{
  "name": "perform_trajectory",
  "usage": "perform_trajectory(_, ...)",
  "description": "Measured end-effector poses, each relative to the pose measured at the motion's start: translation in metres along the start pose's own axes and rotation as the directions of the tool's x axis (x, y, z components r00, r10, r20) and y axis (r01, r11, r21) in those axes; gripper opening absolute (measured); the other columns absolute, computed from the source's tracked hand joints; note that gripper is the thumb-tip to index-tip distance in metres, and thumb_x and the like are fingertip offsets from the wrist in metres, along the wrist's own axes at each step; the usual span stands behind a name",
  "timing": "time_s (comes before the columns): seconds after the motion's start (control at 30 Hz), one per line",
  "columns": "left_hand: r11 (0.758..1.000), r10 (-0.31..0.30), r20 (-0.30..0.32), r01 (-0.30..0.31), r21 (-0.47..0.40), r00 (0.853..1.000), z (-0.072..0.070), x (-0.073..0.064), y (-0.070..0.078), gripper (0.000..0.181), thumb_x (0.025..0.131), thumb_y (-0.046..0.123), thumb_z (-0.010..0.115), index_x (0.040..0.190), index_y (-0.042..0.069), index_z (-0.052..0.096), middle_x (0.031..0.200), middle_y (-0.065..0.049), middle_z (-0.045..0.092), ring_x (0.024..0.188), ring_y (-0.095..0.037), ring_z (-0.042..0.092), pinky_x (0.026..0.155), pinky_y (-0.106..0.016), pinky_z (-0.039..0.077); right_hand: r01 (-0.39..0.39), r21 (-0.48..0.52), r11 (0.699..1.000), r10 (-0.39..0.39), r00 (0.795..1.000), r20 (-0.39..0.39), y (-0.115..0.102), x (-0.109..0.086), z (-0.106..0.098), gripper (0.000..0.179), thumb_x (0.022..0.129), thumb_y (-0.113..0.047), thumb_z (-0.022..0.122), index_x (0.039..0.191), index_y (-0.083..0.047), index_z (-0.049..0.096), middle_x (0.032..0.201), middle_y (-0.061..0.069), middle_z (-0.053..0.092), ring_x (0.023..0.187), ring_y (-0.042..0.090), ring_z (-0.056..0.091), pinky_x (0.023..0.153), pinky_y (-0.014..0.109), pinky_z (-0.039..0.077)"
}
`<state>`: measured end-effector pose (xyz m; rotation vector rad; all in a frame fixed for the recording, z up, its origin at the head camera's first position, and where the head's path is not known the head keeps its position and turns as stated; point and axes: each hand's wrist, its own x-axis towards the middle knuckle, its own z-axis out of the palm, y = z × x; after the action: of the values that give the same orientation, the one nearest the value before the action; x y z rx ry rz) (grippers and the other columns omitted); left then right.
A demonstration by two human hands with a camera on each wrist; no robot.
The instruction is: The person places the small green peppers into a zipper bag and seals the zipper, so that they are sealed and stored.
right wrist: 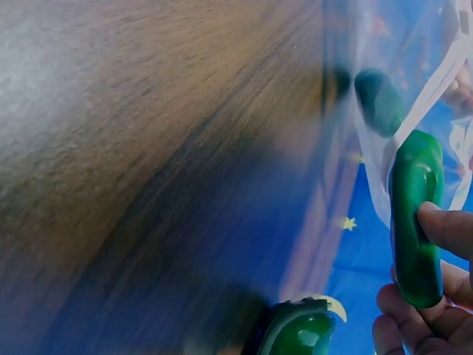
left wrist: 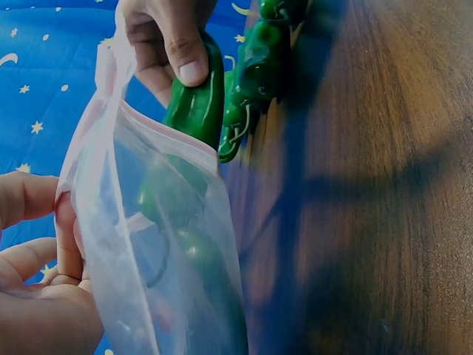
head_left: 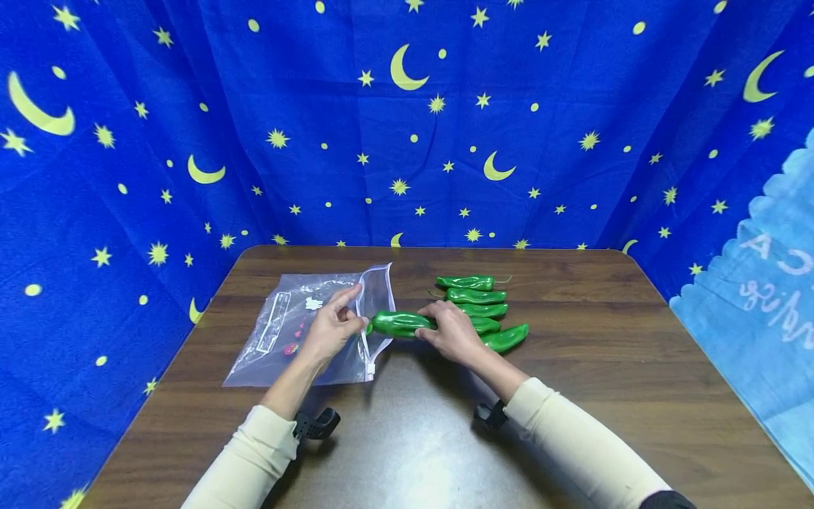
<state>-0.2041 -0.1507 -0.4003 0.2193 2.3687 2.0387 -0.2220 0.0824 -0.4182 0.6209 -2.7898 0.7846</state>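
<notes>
A clear zip bag (head_left: pixel 337 297) with a white slider lies on the table, its mouth facing right. My left hand (head_left: pixel 329 329) pinches the film at the mouth, seen from close up in the left wrist view. My right hand (head_left: pixel 453 332) grips a green pepper (head_left: pixel 402 324) by its right end, thumb on one side and fingers on the other. The pepper's far end is at the bag's opening and shows through the film (left wrist: pixel 174 188) in the left wrist view. More green shows lower behind the plastic there; whether that is a reflection I cannot tell.
Several green peppers (head_left: pixel 477 297) lie in a column to the right, partly hidden by my right hand. The brown wooden table (head_left: pixel 572 396) has rounded far corners. Behind it hangs a blue cloth (head_left: pixel 343 127) with moons and stars; a light blue cloth (head_left: pixel 757 304) hangs at the right.
</notes>
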Motion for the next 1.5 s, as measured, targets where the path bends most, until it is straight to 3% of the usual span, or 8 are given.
perform_trajectory(0.67,1.0,-0.003,0.003,0.003,0.013,1.0,-0.002,-0.001,-0.002,0.07,0.079,-0.008,0.059,0.144,0.005,0.036,0.146,-0.006,0.035,0.069,0.0,0.049,0.058,-0.012,0.041,0.042,-0.014,0.999,-0.042,0.999,-0.002,-0.014,0.014,0.015,0.034,0.078,-0.025,0.074,0.107,-0.009,0.069,0.101,0.008,0.068,0.098,0.026,0.059,0.082,0.041,0.049)
perform_trajectory(1.1,1.0,0.011,0.007,-0.011,0.016,1.0,-0.002,-0.001,-0.003,0.069,0.08,-0.006,0.06,0.144,0.004,0.037,0.147,-0.004,0.036,0.068,0.001,0.05,0.058,-0.012,0.04,0.086,-0.045,0.995,-0.085,0.996,0.008,-0.03,0.021,0.025,0.031,0.078,-0.025,0.074,0.105,-0.01,0.07,0.094,0.006,0.067,0.088,0.022,0.058,0.073,0.038,0.048)
perform_trajectory(1.5,1.0,0.014,0.015,-0.014,0.003,1.0,-0.001,0.0,-0.001,0.068,0.08,-0.007,0.059,0.144,0.003,0.036,0.146,-0.006,0.037,0.068,0.002,0.049,0.056,-0.012,0.04,0.157,-0.083,0.984,-0.158,0.987,-0.005,-0.039,0.028,0.036,0.03,0.078,-0.026,0.074,0.103,-0.01,0.07,0.093,0.005,0.068,0.087,0.022,0.059,0.074,0.036,0.049)
